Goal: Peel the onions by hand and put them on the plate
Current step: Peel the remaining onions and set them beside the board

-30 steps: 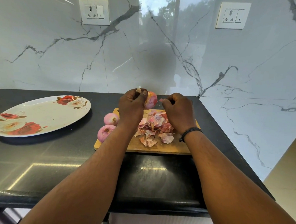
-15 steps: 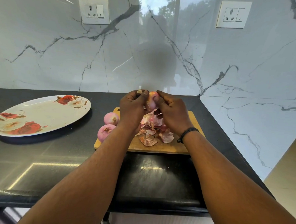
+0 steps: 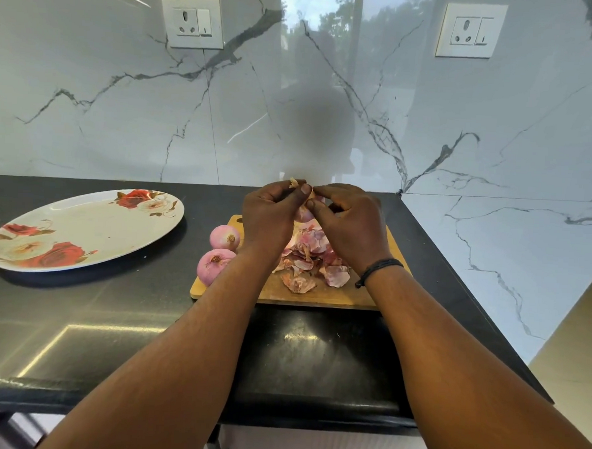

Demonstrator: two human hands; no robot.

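My left hand (image 3: pixel 271 212) grips a pink onion (image 3: pixel 304 213) above the wooden cutting board (image 3: pixel 335 295); only a sliver of it shows between my hands. My right hand (image 3: pixel 347 223) pinches at the onion's top, fingers meeting the left thumb. Two peeled pink onions sit at the board's left edge, one (image 3: pixel 224 237) behind the other (image 3: pixel 214 260). A heap of papery onion skins (image 3: pixel 311 259) lies on the board under my hands. The oval floral plate (image 3: pixel 91 234) sits to the left on the black counter and holds no onions.
The black counter (image 3: pixel 111 317) ends at a marble wall behind and on the right, close to the board. Two wall sockets (image 3: pixel 192 21) hang above. The counter's front edge runs just below my forearms.
My right hand moved left from beside the onion to close over it, meeting the left hand. The onion is now mostly hidden between both hands.
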